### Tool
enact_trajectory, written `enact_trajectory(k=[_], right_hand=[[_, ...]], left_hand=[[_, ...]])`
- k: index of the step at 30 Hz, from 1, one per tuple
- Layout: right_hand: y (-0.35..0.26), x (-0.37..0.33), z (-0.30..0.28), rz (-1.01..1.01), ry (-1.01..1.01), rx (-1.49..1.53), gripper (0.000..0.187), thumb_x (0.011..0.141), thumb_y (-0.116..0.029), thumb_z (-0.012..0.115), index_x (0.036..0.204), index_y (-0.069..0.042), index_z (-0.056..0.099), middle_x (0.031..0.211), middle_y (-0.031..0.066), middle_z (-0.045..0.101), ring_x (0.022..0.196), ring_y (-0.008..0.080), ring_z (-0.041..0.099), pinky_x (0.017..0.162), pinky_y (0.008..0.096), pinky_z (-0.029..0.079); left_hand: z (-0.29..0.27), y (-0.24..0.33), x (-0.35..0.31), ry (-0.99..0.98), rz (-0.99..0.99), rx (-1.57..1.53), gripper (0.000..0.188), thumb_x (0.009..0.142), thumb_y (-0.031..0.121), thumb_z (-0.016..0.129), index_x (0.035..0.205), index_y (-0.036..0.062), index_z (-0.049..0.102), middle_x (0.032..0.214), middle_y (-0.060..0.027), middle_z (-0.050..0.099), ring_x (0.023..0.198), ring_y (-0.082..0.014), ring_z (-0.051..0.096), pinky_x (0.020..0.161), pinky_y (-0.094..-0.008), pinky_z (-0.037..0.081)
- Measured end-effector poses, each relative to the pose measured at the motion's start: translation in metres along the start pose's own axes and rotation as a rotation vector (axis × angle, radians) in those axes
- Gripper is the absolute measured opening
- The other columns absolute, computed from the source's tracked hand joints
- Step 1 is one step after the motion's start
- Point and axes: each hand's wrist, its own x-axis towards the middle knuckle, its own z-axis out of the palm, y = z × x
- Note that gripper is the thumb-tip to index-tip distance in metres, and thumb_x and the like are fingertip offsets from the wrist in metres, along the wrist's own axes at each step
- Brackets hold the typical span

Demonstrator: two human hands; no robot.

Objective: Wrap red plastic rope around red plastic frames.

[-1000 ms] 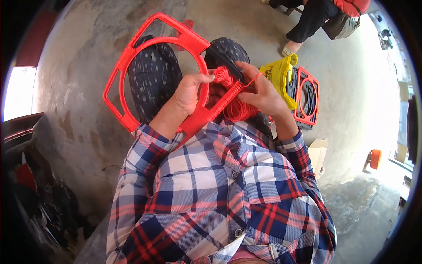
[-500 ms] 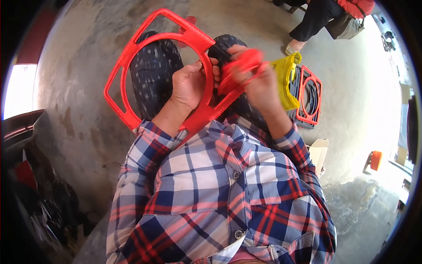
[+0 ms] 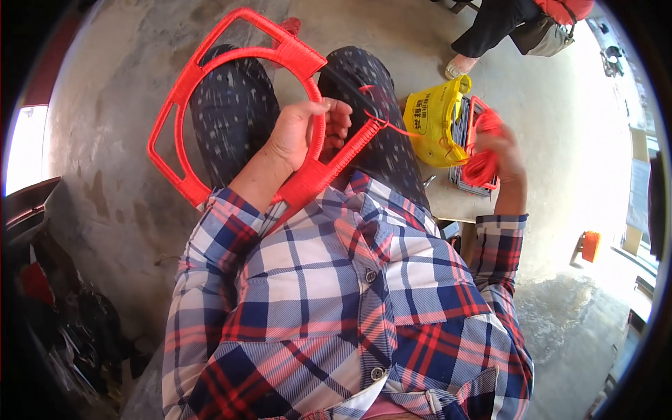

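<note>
A frame of straight bars around an inner ring (image 3: 301,59), wound in red cord, lies across my lap. My left hand (image 3: 297,133) is closed around the ring's right side, with the thumb on top and fingers curled behind. One lower bar is wound up to about my right knee, where its dark core shows and loose cord loops around it. From there a strand runs right, past the yellow bag, to a bundle of red cord (image 3: 481,168). My right hand (image 3: 507,154), blurred by motion, grips that bundle out to the right.
Beside my right knee sits a yellow plastic bag (image 3: 435,115) with dark print, next to stacked dark and red frames (image 3: 458,178). Another person's leg (image 3: 483,31) is at the upper right. An orange object (image 3: 591,246) stands right; dark clutter (image 3: 91,322) lies lower left.
My right hand has swung from the wound bar out to the right with the cord bundle, drawing out a strand. My left hand still holds the frame, which has shifted slightly left.
</note>
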Motion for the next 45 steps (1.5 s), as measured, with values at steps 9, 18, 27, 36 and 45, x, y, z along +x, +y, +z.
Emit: enact_trajectory(k=[9, 18, 27, 36, 45], right_hand=[[0.007, -0.017, 0.063, -0.098, 0.215, 0.185, 0.025, 0.079, -0.002, 0.057, 0.105, -0.002, 0.059, 0.078, 0.0006, 0.057, 0.070, 0.0118, 0.058, 0.067, 0.0262, 0.050], [-0.002, 0.012, 0.132, -0.060, -0.314, 0.413, 0.010, 0.081, -0.008, 0.063, 0.088, -0.001, 0.061, 0.082, 0.0083, 0.064, 0.079, 0.0174, 0.063, 0.076, 0.0287, 0.049], [0.013, 0.012, 0.159, -0.059, -0.328, 1.008, 0.007, 0.091, -0.008, 0.058, 0.086, -0.003, 0.057, 0.079, 0.0067, 0.059, 0.069, 0.0148, 0.055, 0.065, 0.0267, 0.045], [-0.010, -0.016, 0.184, -0.068, -0.148, 0.349, 0.011, 0.085, -0.006, 0.070, 0.094, -0.002, 0.064, 0.083, 0.0001, 0.065, 0.072, 0.0060, 0.059, 0.065, 0.0228, 0.049], [-0.010, -0.023, 0.185, -0.085, -0.235, 0.390, 0.009, 0.085, -0.008, 0.071, 0.088, -0.002, 0.064, 0.078, 0.0027, 0.066, 0.069, 0.0088, 0.061, 0.063, 0.0243, 0.050]], left_hand=[[0.016, 0.004, -0.003, -0.288, -0.253, -0.171, 0.060, 0.084, 0.029, 0.054, 0.128, -0.0110, 0.048, 0.114, -0.0298, 0.059, 0.098, -0.0374, 0.063, 0.083, -0.0458, 0.054], [0.017, 0.000, 0.001, -0.331, -0.248, -0.296, 0.070, 0.079, 0.034, 0.059, 0.133, -0.0083, 0.043, 0.116, -0.0311, 0.056, 0.096, -0.0395, 0.062, 0.083, -0.0463, 0.052], [0.021, 0.003, -0.008, -0.359, -0.216, -0.327, 0.074, 0.075, 0.034, 0.065, 0.134, -0.0037, 0.042, 0.117, -0.0306, 0.054, 0.098, -0.0405, 0.060, 0.085, -0.0474, 0.051], [0.030, 0.002, -0.013, -0.349, -0.202, -0.292, 0.070, 0.073, 0.036, 0.063, 0.129, -0.0026, 0.046, 0.115, -0.0294, 0.055, 0.093, -0.0385, 0.059, 0.083, -0.0465, 0.050], [0.029, -0.001, -0.012, -0.345, -0.225, -0.304, 0.066, 0.074, 0.038, 0.060, 0.126, -0.0006, 0.049, 0.113, -0.0281, 0.055, 0.090, -0.0380, 0.058, 0.081, -0.0451, 0.049]])
